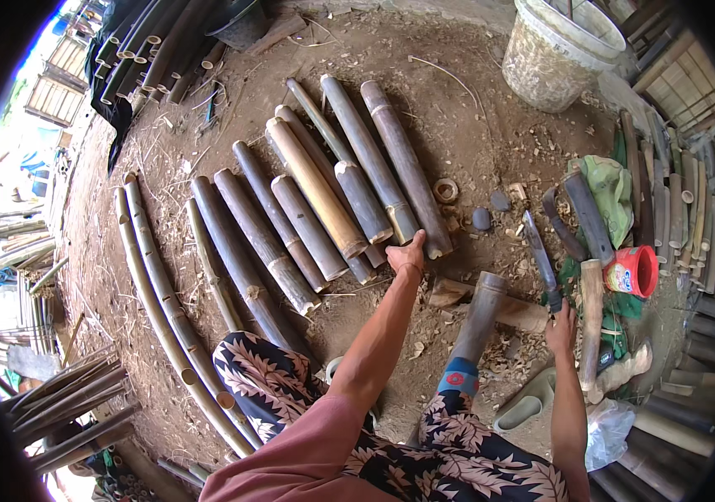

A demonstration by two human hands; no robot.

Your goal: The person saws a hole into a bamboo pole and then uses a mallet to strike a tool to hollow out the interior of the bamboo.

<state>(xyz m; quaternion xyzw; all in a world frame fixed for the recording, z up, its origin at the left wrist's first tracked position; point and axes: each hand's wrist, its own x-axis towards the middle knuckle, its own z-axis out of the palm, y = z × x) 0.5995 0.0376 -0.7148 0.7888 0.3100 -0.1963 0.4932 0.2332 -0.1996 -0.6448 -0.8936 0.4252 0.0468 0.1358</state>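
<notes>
My left hand is closed around the near end of a dark bamboo tube in a row lying on the dirt. The thickest dark bamboo tube lies just right of that hand. In my right hand is the handle of a machete, its blade pointing away from me. Between the hands, a grey bamboo tube slants up from my right knee, with a blue band at its lower end. Behind it lies a flat wooden piece among shavings.
A wooden mallet-like club, a red tub, a curved sheath-like piece and a green cloth lie at the right. A dirty white bucket stands at the far right. Long split bamboo poles lie left; a clear plastic bag lies near right.
</notes>
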